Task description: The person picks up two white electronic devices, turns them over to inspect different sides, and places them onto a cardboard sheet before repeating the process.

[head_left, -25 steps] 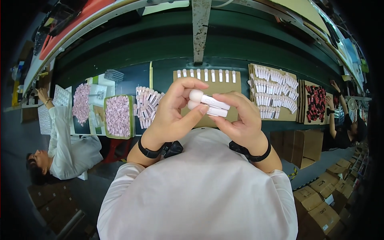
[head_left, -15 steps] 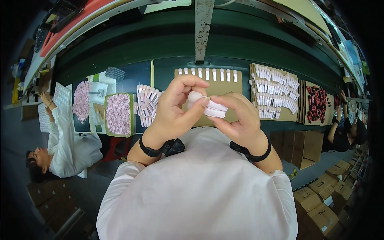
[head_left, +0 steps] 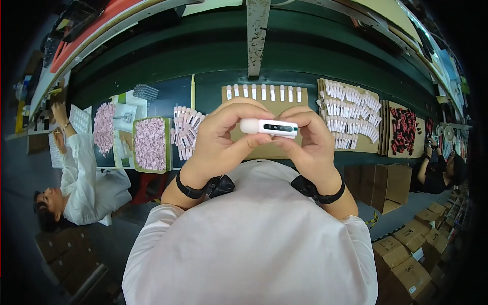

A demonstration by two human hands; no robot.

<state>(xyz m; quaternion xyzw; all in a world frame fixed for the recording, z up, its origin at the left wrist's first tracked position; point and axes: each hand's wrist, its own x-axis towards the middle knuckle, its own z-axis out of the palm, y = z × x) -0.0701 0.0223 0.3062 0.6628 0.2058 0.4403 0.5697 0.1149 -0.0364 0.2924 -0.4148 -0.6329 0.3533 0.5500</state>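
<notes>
A small wand massager [head_left: 277,127] with a rounded pale pink head and a white handle lies level between my hands. Its dark button panel faces up. My left hand [head_left: 223,129] pinches it by the head end, thumb below and fingers above. At the handle end, my right hand [head_left: 311,133] grips with thumb and fingertips. Beyond my hands, a row of similar massagers [head_left: 273,94] stretches along a cardboard sheet [head_left: 292,107] on the bench.
Many massagers [head_left: 351,112] lie in rows on cardboard at right, beside red-and-black parts [head_left: 404,131]. At left are a massager pile [head_left: 187,129], a green tray [head_left: 167,147] of small pink parts and a co-worker [head_left: 86,178]. Another person [head_left: 442,168] works far right. A metal post [head_left: 257,40] rises ahead.
The massager has turned in my hands from showing its white side edges to showing its button panel. My right hand has shifted slightly, and the left co-worker's arms have moved.
</notes>
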